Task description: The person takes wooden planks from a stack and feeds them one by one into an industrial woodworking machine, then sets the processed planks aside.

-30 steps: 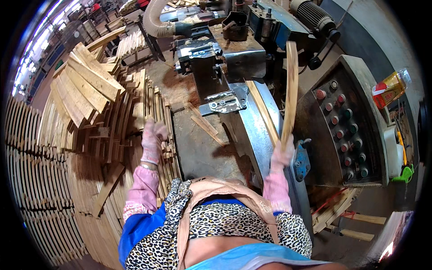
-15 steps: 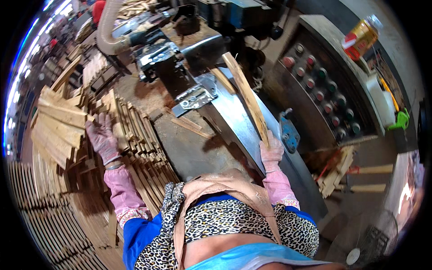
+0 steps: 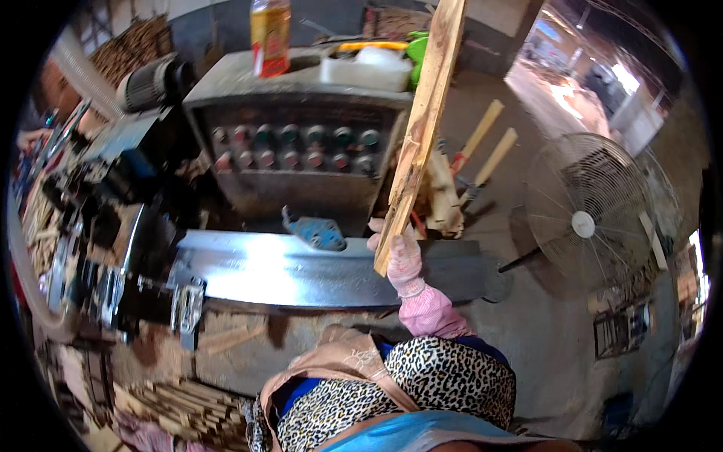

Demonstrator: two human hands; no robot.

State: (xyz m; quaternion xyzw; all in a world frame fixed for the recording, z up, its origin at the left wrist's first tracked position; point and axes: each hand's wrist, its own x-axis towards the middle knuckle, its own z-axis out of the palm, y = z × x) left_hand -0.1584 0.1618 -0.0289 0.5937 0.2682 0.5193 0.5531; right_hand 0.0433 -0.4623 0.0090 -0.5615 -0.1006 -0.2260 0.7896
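Right hand: grip closed round lower end of strip, which slants from mid-frame to top edge, masking right corner of console. Left hand: lower left, blurred, near stack; grip, cannot tell. Steel plate mid-frame; blue bracket at its far edge. Fan right. On console, 2 containers: bottle, amber liquid inside; white tub, pale lump within.
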